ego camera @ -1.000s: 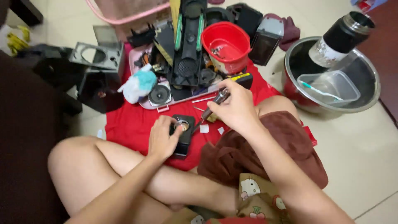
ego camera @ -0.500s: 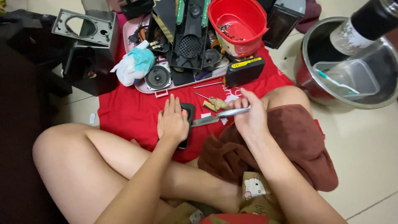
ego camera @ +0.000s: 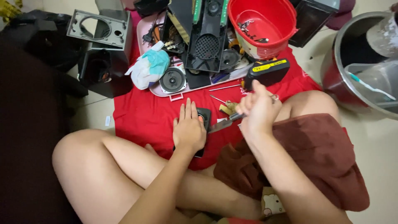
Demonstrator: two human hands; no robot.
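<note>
My left hand [ego camera: 188, 126] lies flat, fingers together, on a small black device [ego camera: 203, 118] resting on the red cloth [ego camera: 141, 114], pinning it down. My right hand [ego camera: 259, 110] is closed around the handle of a knife [ego camera: 219, 124]. Its metal blade points left and its tip reaches the device's edge by my left fingers. Thin metal rods [ego camera: 224, 88] and small yellowish bits [ego camera: 227, 108] lie on the cloth just above the hands.
A pink tray [ego camera: 174, 96] holds speaker parts, a round speaker cone [ego camera: 173, 80] and a wad of cloth [ego camera: 148, 68]. A red plastic bowl [ego camera: 286, 16], a black-and-yellow battery pack [ego camera: 267, 71], a steel pot [ego camera: 352, 49] and grey speaker boxes [ego camera: 99, 29] surround me. My bare legs cross below.
My right hand picked the knife up from the cloth, swung it left and turned its blade to the device. My left hand stayed pressed on the device. The camera moved closer.
</note>
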